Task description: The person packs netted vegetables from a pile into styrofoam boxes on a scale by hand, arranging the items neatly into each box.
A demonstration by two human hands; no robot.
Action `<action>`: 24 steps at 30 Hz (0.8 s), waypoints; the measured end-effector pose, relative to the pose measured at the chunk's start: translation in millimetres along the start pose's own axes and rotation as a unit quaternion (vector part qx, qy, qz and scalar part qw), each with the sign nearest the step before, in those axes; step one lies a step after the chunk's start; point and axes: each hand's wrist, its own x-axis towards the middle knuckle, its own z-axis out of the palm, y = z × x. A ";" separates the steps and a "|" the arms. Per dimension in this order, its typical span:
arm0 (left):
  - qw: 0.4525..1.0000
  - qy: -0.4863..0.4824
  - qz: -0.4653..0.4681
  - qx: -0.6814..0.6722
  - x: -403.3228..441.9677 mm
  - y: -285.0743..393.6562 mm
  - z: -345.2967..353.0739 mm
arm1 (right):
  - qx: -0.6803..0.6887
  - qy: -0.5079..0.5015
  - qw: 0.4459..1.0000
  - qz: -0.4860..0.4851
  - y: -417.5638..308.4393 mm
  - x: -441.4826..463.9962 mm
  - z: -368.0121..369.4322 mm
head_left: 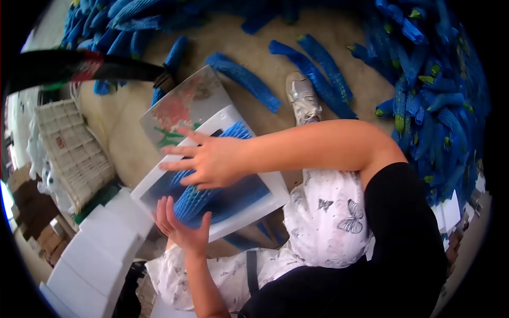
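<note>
A white foam box (275,185) stands tilted before me with blue net-wrapped items inside. One blue net-wrapped item (193,204) lies across it, reaching from the near left to the far rim. My right hand (209,159) is spread over the middle of that item, fingers pointing left, palm down. My left hand (185,228) is at the box's near left rim, fingers apart, beside the near end of the item. Beyond the box is a grey board (212,95) with red and green marks.
Blue net-wrapped vegetables are piled at the right (435,106) and upper left (132,21); several lie on the floor (246,79). White foam pieces (106,238) and a pale plastic crate (74,148) are at left. A black bar (122,69) extends from upper left.
</note>
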 end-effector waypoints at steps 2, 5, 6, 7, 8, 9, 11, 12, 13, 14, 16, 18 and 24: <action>0.997 -0.045 0.060 0.023 23.8 7.4 25.4 | 0.060 0.111 0.992 -0.027 16.6 -13.7 -19.5; 0.986 -0.102 0.100 0.090 46.6 -3.4 43.4 | -0.058 0.329 0.921 0.199 64.2 -106.1 -81.9; 0.986 -0.083 0.113 0.089 44.8 -6.2 48.2 | -0.197 0.342 0.859 0.327 87.9 -165.0 -85.7; 0.986 -0.070 0.121 0.092 39.0 -8.6 49.7 | -0.326 0.277 0.770 0.473 106.5 -229.8 -75.0; 0.987 -0.073 0.116 0.090 34.7 -11.2 50.8 | -0.297 0.158 0.688 0.643 107.3 -277.6 -53.0; 0.986 -0.076 0.116 0.091 34.0 -9.9 52.3 | -0.101 0.126 0.686 0.710 107.8 -329.8 -16.7; 0.989 -0.060 0.111 0.082 36.0 -9.4 54.2 | -0.221 -0.072 0.710 0.665 64.2 -343.6 14.1; 0.989 -0.058 0.112 0.080 34.1 -10.8 53.2 | -0.157 -0.002 0.673 0.723 56.0 -356.6 32.7; 0.989 -0.058 0.111 0.080 34.3 -8.9 52.8 | -0.093 0.068 0.628 0.770 51.4 -372.7 47.7; 0.989 -0.066 0.106 0.078 35.2 -6.8 50.6 | -0.093 0.068 0.630 0.768 47.9 -376.3 48.6; 0.989 -0.069 0.100 0.082 35.8 -5.6 49.4 | -0.179 0.172 0.653 0.716 48.9 -378.7 53.5; 0.990 -0.070 0.107 0.065 34.7 -7.7 49.5 | -0.165 0.223 0.693 0.666 37.1 -359.0 19.3; 0.988 -0.081 0.109 0.073 36.1 -10.9 49.7 | -0.113 0.123 0.649 0.743 122.6 -335.8 -33.6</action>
